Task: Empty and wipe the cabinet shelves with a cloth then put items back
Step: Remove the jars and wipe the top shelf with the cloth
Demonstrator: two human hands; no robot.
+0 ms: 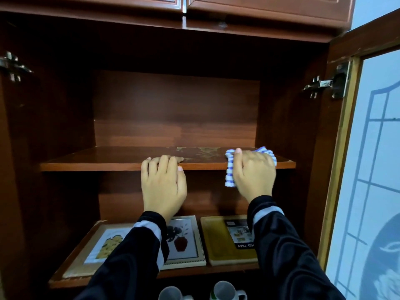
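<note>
I am closing my right hand [254, 172] around the striped cloth [229, 174] and pressing the bunch onto the right end of the upper shelf [97, 161], with one tail hanging down over the near edge. My left hand [162, 180] is hooking its fingers over that same edge near the middle, thumb against the front, so that grip is holding the board itself. Between the two hands, towards the far side, a dull blotchy patch [203, 151] is showing, so I am judging the wiping unfinished. Below, picture frames [184, 241] and a yellow tray [218, 241] are lying flat on the lower shelf [65, 280], and mugs [225, 291] are standing lower still. My worries: leaning hard on the near edge could be tipping the board if it is sitting loose. The bunched cloth could be skipping the patch. My sleeves are passing just above the frames and could be dragging one towards the mugs.
</note>
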